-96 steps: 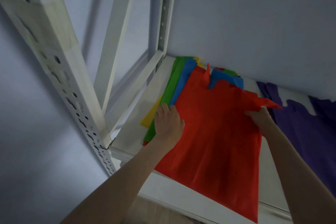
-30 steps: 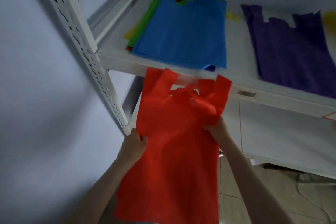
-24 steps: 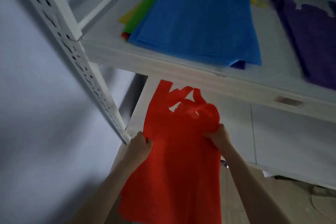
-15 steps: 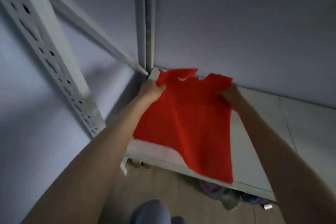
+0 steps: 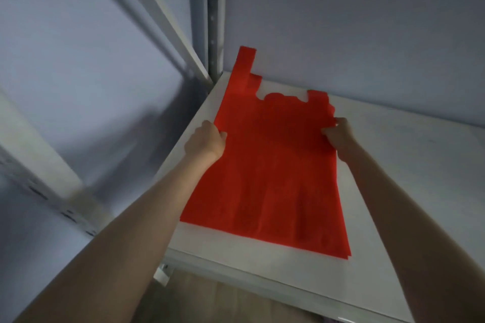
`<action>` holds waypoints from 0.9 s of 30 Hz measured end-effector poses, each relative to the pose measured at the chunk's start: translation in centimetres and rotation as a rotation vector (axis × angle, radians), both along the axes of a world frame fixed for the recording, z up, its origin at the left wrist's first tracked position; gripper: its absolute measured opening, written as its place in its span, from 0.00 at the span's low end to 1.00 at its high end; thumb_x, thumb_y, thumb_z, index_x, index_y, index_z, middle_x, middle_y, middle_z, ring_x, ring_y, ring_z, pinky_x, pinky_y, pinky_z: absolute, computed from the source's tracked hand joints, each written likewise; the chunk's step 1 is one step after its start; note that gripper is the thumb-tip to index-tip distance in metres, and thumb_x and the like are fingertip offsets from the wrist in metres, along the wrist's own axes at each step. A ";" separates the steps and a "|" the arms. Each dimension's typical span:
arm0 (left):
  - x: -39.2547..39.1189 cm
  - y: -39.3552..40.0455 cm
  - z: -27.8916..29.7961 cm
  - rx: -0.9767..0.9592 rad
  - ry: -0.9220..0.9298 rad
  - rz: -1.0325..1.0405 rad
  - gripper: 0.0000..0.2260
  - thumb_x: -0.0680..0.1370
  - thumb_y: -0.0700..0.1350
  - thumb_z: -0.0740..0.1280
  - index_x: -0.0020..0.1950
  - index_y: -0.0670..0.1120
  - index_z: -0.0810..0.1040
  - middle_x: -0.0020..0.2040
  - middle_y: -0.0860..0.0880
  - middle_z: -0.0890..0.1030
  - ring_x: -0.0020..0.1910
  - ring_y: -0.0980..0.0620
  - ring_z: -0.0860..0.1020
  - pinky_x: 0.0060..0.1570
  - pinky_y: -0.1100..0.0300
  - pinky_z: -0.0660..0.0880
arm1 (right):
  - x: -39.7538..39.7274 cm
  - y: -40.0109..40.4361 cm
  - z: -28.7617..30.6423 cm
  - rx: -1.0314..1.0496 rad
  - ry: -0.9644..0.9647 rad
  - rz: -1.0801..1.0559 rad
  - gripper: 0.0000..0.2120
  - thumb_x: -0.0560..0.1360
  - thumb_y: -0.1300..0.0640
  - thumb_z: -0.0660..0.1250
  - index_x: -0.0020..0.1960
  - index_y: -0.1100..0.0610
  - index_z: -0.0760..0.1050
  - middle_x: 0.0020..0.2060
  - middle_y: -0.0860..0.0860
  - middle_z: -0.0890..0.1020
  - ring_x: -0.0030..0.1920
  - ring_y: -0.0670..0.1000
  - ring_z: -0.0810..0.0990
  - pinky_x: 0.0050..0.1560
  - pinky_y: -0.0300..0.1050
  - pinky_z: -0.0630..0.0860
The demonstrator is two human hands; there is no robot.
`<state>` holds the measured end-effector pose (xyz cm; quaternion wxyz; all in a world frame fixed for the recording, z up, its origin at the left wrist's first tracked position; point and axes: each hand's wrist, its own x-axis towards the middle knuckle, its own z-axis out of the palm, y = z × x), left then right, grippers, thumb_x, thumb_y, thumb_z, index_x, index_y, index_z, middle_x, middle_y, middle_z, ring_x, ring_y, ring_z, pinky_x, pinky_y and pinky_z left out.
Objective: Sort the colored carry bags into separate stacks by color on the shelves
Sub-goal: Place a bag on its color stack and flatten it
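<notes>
A white post (image 5: 214,16) rises at the far left corner of the shelf (image 5: 409,165), where it meets the wall (image 5: 354,21). The left hand (image 5: 206,140) pinches the left edge of the red bag (image 5: 273,173), thumb on top and fingers curled, apparently under the fabric, though blur makes that hard to confirm. The bag lies flat on the shelf's left part between the two hands, its long axis running from the front edge toward the wall. Its handles point at the wall; the left handle (image 5: 245,60) rides up against it, while the right one looks folded short. The closed bottom faces the person. The right hand (image 5: 341,136) grips the bag's right edge below the handle, fingertips closed on the fabric.
</notes>
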<state>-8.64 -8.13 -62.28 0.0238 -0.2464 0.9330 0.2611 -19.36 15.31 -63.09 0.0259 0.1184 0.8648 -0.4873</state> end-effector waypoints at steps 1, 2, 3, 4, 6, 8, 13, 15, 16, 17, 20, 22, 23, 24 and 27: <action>0.1 0.1 0.1 -0.011 -0.012 0.003 0.21 0.82 0.51 0.55 0.69 0.37 0.63 0.62 0.38 0.76 0.59 0.39 0.77 0.54 0.48 0.74 | 0.0 -0.1 0.0 0.021 0.001 -0.009 0.19 0.72 0.68 0.60 0.63 0.64 0.68 0.45 0.58 0.74 0.39 0.54 0.74 0.32 0.41 0.68; 0.1 0.2 0.1 -0.019 -0.019 0.007 0.23 0.82 0.50 0.55 0.71 0.37 0.61 0.63 0.38 0.75 0.59 0.39 0.77 0.54 0.48 0.74 | 0.1 -0.1 0.0 0.041 0.008 -0.021 0.21 0.72 0.67 0.60 0.65 0.65 0.68 0.46 0.58 0.73 0.40 0.54 0.74 0.32 0.41 0.68; 0.2 0.4 0.1 -0.030 -0.019 0.011 0.24 0.83 0.50 0.54 0.73 0.37 0.58 0.64 0.38 0.74 0.60 0.39 0.76 0.55 0.48 0.74 | 0.2 -0.1 0.1 0.067 0.016 -0.024 0.22 0.72 0.67 0.60 0.66 0.65 0.67 0.46 0.58 0.73 0.42 0.54 0.74 0.34 0.42 0.68; 0.3 0.6 -0.1 -0.043 -0.012 0.014 0.24 0.83 0.50 0.54 0.74 0.37 0.57 0.65 0.38 0.74 0.60 0.39 0.76 0.55 0.48 0.74 | 0.3 -0.1 0.0 0.089 0.018 -0.029 0.23 0.72 0.67 0.59 0.67 0.64 0.66 0.47 0.58 0.73 0.44 0.54 0.73 0.37 0.43 0.69; 0.4 1.0 -0.4 -0.076 0.009 0.028 0.23 0.83 0.49 0.53 0.74 0.37 0.56 0.65 0.38 0.74 0.59 0.39 0.77 0.52 0.49 0.74 | 0.4 0.0 -0.2 0.133 0.036 -0.022 0.23 0.72 0.66 0.59 0.68 0.64 0.65 0.50 0.59 0.75 0.47 0.54 0.73 0.38 0.44 0.69; 0.7 1.5 -0.4 -0.098 0.017 0.025 0.24 0.83 0.48 0.53 0.75 0.37 0.53 0.63 0.38 0.75 0.57 0.40 0.78 0.51 0.50 0.74 | 0.7 -0.1 -0.2 0.230 0.050 0.010 0.22 0.73 0.66 0.59 0.67 0.64 0.66 0.57 0.64 0.76 0.51 0.56 0.75 0.40 0.45 0.72; 3.3 2.5 1.5 -0.279 -0.103 0.015 0.19 0.82 0.47 0.56 0.69 0.37 0.64 0.69 0.38 0.66 0.69 0.40 0.64 0.65 0.51 0.66 | 3.7 -0.3 2.2 0.525 -0.095 0.084 0.24 0.77 0.61 0.59 0.70 0.68 0.59 0.67 0.66 0.67 0.69 0.63 0.66 0.66 0.50 0.65; 4.9 2.7 3.7 -0.258 -0.168 -0.034 0.18 0.81 0.44 0.58 0.69 0.37 0.64 0.70 0.38 0.65 0.70 0.40 0.63 0.66 0.51 0.66 | 5.6 -0.2 3.8 0.580 -0.131 0.079 0.23 0.77 0.62 0.58 0.70 0.67 0.59 0.68 0.65 0.65 0.70 0.62 0.63 0.68 0.50 0.63; 5.8 2.9 4.8 -0.216 -0.210 -0.073 0.18 0.81 0.42 0.57 0.69 0.37 0.64 0.70 0.38 0.65 0.70 0.40 0.63 0.66 0.51 0.66 | 6.8 -0.1 4.9 0.561 -0.142 0.094 0.22 0.77 0.63 0.57 0.69 0.66 0.61 0.67 0.65 0.66 0.70 0.63 0.63 0.67 0.50 0.64; 6.7 3.1 6.3 -0.178 -0.259 -0.115 0.18 0.82 0.42 0.57 0.70 0.37 0.64 0.69 0.38 0.66 0.70 0.40 0.64 0.65 0.51 0.67 | 8.0 -0.2 6.2 0.530 -0.154 0.135 0.21 0.76 0.64 0.57 0.69 0.65 0.63 0.67 0.65 0.67 0.69 0.63 0.65 0.66 0.49 0.66; 9.4 3.9 10.9 -0.116 -0.358 -0.201 0.17 0.82 0.42 0.55 0.69 0.36 0.67 0.67 0.38 0.71 0.67 0.40 0.70 0.62 0.51 0.70 | 11.6 -0.9 10.7 0.433 -0.178 0.239 0.20 0.76 0.65 0.58 0.67 0.61 0.69 0.65 0.62 0.72 0.65 0.60 0.72 0.61 0.44 0.69; 11.1 4.7 14.3 -0.097 -0.377 -0.246 0.16 0.82 0.42 0.55 0.66 0.36 0.70 0.65 0.38 0.73 0.64 0.40 0.72 0.59 0.51 0.72 | 13.9 -1.3 14.0 0.413 -0.162 0.271 0.19 0.75 0.65 0.58 0.65 0.60 0.71 0.64 0.62 0.74 0.64 0.59 0.73 0.61 0.42 0.69; 11.9 5.1 15.9 -0.090 -0.380 -0.270 0.16 0.82 0.43 0.55 0.65 0.36 0.71 0.64 0.38 0.74 0.63 0.40 0.73 0.58 0.51 0.72 | 15.2 -1.5 15.7 0.413 -0.155 0.289 0.18 0.75 0.65 0.58 0.65 0.60 0.72 0.63 0.61 0.74 0.64 0.59 0.73 0.62 0.43 0.69; 12.6 5.5 17.7 -0.082 -0.380 -0.293 0.15 0.82 0.43 0.55 0.64 0.36 0.71 0.63 0.38 0.75 0.62 0.40 0.74 0.56 0.52 0.73 | 16.4 -1.5 17.4 0.415 -0.155 0.306 0.18 0.76 0.64 0.58 0.64 0.59 0.72 0.63 0.61 0.74 0.64 0.59 0.73 0.63 0.44 0.69; 15.0 6.8 22.9 -0.068 -0.371 -0.347 0.15 0.82 0.43 0.55 0.62 0.36 0.73 0.61 0.39 0.76 0.60 0.40 0.75 0.53 0.52 0.73 | 20.0 -1.4 22.5 0.455 -0.162 0.358 0.17 0.76 0.64 0.57 0.64 0.57 0.73 0.63 0.59 0.73 0.63 0.59 0.74 0.64 0.49 0.71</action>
